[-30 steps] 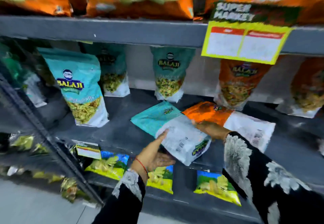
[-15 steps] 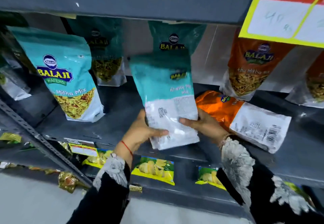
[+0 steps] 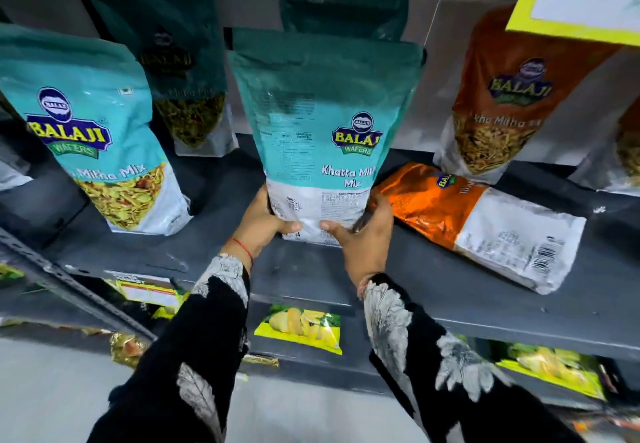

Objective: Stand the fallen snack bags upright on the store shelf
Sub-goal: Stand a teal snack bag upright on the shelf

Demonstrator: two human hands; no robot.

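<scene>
A teal Khatta Mitha Mix bag point(image 3: 322, 123) stands upright in the middle of the grey shelf point(image 3: 485, 307), its back side facing me. My left hand point(image 3: 263, 224) grips its lower left corner and my right hand point(image 3: 363, 234) grips its lower right corner. Just to the right, an orange snack bag point(image 3: 478, 220) lies flat on the shelf, its white bottom end toward the front edge. Another teal bag point(image 3: 343, 16) stands behind the held one, mostly hidden.
A teal bag point(image 3: 100, 130) stands upright at the left, with a darker teal one point(image 3: 183, 78) behind it. An orange bag point(image 3: 509, 96) stands at the back right. A yellow price tag point(image 3: 581, 2) hangs from the shelf above. Yellow snack packs point(image 3: 301, 328) lie on the lower shelf.
The teal bag went from lying flat on the shelf to upright in both hands, then moved back onto the shelf. The camera has come closer.
</scene>
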